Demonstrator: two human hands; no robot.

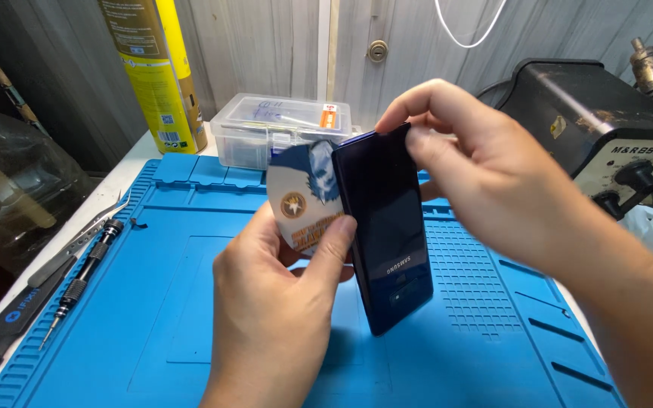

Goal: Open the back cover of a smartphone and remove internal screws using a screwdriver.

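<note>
A dark blue smartphone (385, 227) stands on its edge on the blue work mat (153, 302), its glossy back facing me. My right hand (485, 166) grips the phone's upper end with fingers curled over the top. My left hand (273, 302) holds a thin plastic card (300, 200) with a printed picture, thumb pressed near the phone's left edge. The card's edge meets the phone's side seam; how deep it sits I cannot tell.
A precision screwdriver (77, 283), tweezers (88, 234) and a black pry tool (9, 321) lie along the mat's left. Behind stand a yellow spray can (156, 75) and a clear plastic box (281, 128). A black bench station (598, 128) sits at right.
</note>
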